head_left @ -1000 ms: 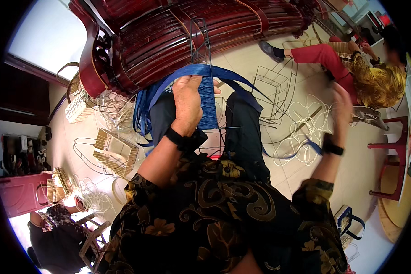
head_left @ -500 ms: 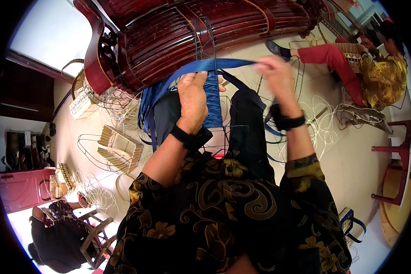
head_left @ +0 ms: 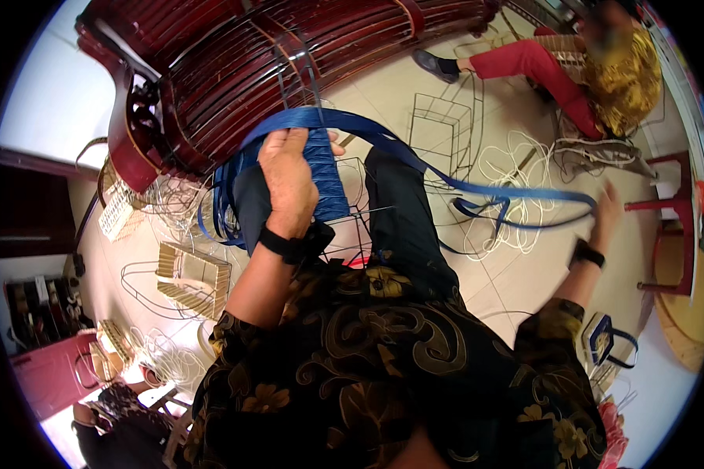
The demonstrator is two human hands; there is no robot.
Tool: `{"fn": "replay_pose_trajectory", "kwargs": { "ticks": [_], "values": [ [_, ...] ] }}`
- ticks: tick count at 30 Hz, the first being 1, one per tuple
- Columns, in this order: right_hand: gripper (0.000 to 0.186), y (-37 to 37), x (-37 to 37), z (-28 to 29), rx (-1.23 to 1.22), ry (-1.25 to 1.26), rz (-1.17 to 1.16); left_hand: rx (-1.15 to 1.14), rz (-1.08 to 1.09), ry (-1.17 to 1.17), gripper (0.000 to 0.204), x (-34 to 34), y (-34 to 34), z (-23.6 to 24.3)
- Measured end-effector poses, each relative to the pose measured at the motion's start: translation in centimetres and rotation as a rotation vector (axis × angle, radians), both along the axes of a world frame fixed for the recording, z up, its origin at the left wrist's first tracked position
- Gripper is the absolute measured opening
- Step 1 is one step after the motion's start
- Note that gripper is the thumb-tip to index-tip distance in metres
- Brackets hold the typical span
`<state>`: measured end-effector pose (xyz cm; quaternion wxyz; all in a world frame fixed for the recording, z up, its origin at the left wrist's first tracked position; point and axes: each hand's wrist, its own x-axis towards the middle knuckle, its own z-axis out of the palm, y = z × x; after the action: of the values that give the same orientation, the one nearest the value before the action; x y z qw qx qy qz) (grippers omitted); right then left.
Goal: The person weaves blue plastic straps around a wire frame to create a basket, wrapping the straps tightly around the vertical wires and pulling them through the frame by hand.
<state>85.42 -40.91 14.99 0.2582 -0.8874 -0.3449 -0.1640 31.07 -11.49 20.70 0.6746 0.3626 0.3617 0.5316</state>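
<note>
Between my knees stands a black wire basket frame [head_left: 352,234]; one side carries a panel of blue strips [head_left: 327,184] wound around it. My left hand [head_left: 288,176] grips that panel near its top, thumb on the near face and fingertips showing beyond the far edge. A long flat blue strip [head_left: 516,191] passes over the panel above my left thumb and runs out to the right. At its far bend is my right hand [head_left: 608,209], blurred, closed on the strip with the arm stretched out. More blue strips [head_left: 225,187] hang over my left thigh.
A dark red wooden bench [head_left: 235,86] lies ahead. A bare wire frame [head_left: 442,125] and tangled white cord [head_left: 512,223] are on the floor to the right. At left sits a part-wrapped basket [head_left: 195,277]. One person [head_left: 622,78] sits far right, another [head_left: 125,430] lower left.
My right hand has swung far out to the right and lower, drawing the blue strip out long. My left hand keeps its hold on the panel. The whole view has shifted slightly.
</note>
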Motion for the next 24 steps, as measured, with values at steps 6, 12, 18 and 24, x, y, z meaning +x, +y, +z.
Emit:
{"fn": "replay_pose_trajectory", "kwargs": {
  "ticks": [6, 12, 18, 24],
  "values": [
    [0.04, 23.3, -30.3, 5.7, 0.119, 0.623, 1.001, -0.006, -0.045, 0.027, 0.022, 0.1, 0.4, 0.0],
    [0.022, 27.8, -37.1, 6.1, 0.174, 0.603, 1.204, 0.016, -0.048, 0.051, 0.025, -0.1, 0.3, -0.1],
    [0.018, 27.1, -37.4, 6.3, 0.175, 0.893, 1.091, 0.04, -0.04, 0.028, 0.024, 0.6, 0.1, -0.1],
    [0.017, 26.7, -33.0, 4.8, 0.248, 0.552, 1.072, 0.023, -0.044, 0.027, 0.024, 0.2, 0.3, -0.1]
  ]
}}
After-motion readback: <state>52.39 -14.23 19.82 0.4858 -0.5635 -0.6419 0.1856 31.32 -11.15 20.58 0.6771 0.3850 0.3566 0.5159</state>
